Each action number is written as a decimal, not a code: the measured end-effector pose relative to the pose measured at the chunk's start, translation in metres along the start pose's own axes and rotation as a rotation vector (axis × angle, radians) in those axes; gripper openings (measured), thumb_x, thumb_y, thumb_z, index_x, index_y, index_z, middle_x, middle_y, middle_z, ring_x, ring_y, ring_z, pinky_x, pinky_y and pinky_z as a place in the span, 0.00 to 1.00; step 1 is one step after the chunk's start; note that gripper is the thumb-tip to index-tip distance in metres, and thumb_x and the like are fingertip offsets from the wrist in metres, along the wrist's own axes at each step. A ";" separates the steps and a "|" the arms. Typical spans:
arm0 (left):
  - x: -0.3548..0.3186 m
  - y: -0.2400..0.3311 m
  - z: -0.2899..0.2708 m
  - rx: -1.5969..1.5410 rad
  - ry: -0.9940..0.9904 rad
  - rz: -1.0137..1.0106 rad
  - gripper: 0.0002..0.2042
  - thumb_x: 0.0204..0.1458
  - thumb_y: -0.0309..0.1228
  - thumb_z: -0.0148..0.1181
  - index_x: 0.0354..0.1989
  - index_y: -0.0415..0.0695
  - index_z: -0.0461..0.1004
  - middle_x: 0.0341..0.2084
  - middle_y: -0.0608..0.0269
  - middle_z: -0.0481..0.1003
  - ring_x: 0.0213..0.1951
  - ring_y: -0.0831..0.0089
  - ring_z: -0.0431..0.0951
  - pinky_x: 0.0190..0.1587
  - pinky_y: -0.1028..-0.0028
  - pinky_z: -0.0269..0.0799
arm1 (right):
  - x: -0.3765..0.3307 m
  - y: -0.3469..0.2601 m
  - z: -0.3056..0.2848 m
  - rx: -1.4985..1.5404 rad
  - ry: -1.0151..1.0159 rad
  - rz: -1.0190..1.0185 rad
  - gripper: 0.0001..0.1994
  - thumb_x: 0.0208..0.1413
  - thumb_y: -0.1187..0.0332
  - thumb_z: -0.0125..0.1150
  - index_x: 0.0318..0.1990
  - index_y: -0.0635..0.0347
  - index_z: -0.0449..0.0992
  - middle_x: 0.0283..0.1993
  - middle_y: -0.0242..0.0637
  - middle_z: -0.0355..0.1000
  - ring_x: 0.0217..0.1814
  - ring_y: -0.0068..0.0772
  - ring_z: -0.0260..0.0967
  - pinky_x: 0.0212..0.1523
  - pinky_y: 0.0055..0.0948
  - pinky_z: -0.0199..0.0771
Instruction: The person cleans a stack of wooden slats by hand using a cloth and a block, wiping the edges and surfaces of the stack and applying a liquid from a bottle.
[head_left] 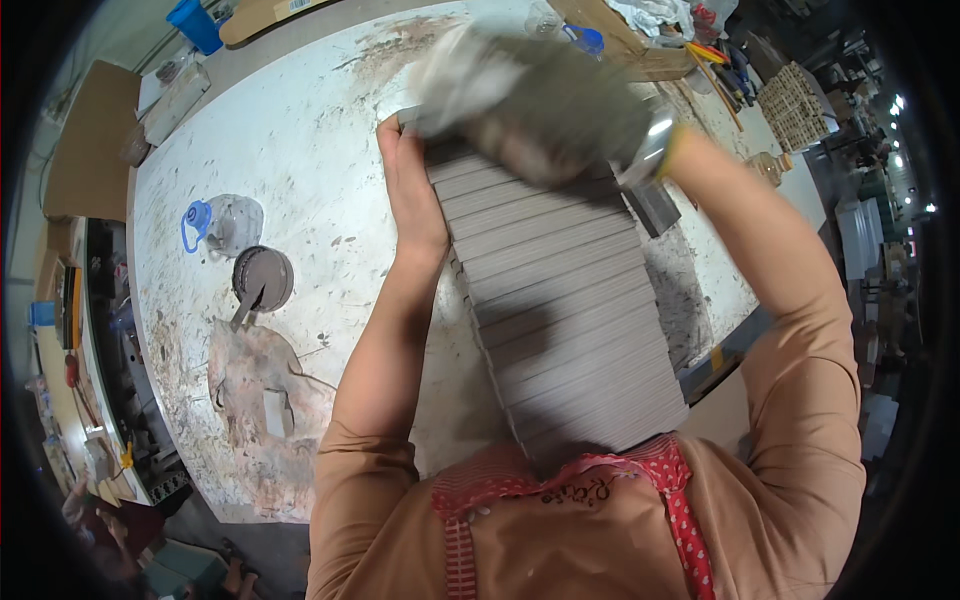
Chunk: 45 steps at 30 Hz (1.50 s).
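Observation:
A tall grey piece with overlapping slat-like rows [570, 320] stands between my forearms, its near end against my apron. My bare left hand [410, 195] is at its far left corner, fingers bent round the edge. Over its far end, my right hand [540, 110] is smeared by motion. It looks covered by a greyish glove or cloth, and its fingers cannot be made out. A pale blur shows at its left end. A shiny metal band [655, 140] circles the right wrist. Beside the piece's right edge, a dark grey bar [652, 205] sticks out.
On the stained white table [350, 250], left, are a clear container with a blue handle [235, 222], a round tub of grey paste [265, 278] with a flat tool, and a stained cloth [255, 365] bearing a white block [277, 412]. A blue cup [194, 27] and woven basket [795, 105] stand farther off.

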<state>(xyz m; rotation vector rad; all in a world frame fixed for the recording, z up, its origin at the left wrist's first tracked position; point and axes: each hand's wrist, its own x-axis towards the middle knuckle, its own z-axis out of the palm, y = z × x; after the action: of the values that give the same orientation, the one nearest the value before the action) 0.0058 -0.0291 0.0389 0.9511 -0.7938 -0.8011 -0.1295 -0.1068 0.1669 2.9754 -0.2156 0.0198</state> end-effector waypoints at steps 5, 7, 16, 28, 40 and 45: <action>-0.004 0.014 0.003 0.164 0.050 0.039 0.18 0.59 0.38 0.39 0.50 0.37 0.60 0.41 0.57 0.66 0.45 0.71 0.64 0.51 0.72 0.59 | -0.028 0.003 0.015 0.110 0.178 0.359 0.20 0.49 0.68 0.56 0.51 0.62 0.71 0.53 0.47 0.70 0.55 0.43 0.68 0.56 0.35 0.67; -0.005 0.015 0.010 0.107 0.066 -0.043 0.18 0.58 0.38 0.39 0.50 0.37 0.59 0.40 0.57 0.66 0.44 0.71 0.64 0.50 0.72 0.60 | -0.031 0.008 0.011 0.189 0.091 0.460 0.19 0.51 0.66 0.56 0.51 0.62 0.71 0.51 0.47 0.71 0.55 0.43 0.68 0.55 0.35 0.68; -0.003 0.008 0.004 0.036 0.008 -0.037 0.16 0.58 0.38 0.37 0.46 0.39 0.60 0.38 0.59 0.64 0.40 0.74 0.63 0.47 0.72 0.62 | -0.045 -0.023 0.007 0.087 0.153 0.244 0.17 0.52 0.60 0.55 0.49 0.52 0.73 0.45 0.39 0.73 0.48 0.41 0.71 0.51 0.35 0.70; 0.002 0.004 0.006 -0.174 0.050 -0.105 0.17 0.58 0.39 0.38 0.47 0.38 0.60 0.37 0.58 0.66 0.42 0.73 0.64 0.48 0.73 0.60 | -0.036 -0.056 -0.001 0.244 0.200 0.063 0.13 0.51 0.67 0.52 0.43 0.58 0.74 0.44 0.42 0.74 0.46 0.40 0.72 0.50 0.37 0.71; -0.013 0.031 0.001 -0.115 -0.024 -0.277 0.25 0.60 0.46 0.38 0.58 0.40 0.57 0.51 0.55 0.65 0.53 0.68 0.64 0.57 0.70 0.58 | -0.084 0.045 0.062 0.366 0.173 0.683 0.10 0.54 0.63 0.53 0.40 0.56 0.74 0.35 0.39 0.75 0.38 0.41 0.71 0.46 0.38 0.70; -0.016 0.044 0.029 -0.076 0.069 -0.403 0.31 0.60 0.56 0.36 0.61 0.42 0.58 0.55 0.55 0.65 0.57 0.66 0.65 0.58 0.69 0.60 | -0.057 0.036 0.113 0.040 0.613 0.645 0.11 0.55 0.62 0.53 0.37 0.57 0.78 0.45 0.51 0.73 0.50 0.48 0.69 0.49 0.44 0.69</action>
<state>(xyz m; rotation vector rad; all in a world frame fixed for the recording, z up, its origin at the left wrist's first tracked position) -0.0166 -0.0105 0.0854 1.0803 -0.5119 -1.1323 -0.1906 -0.1517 0.0593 2.6282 -1.0575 0.9832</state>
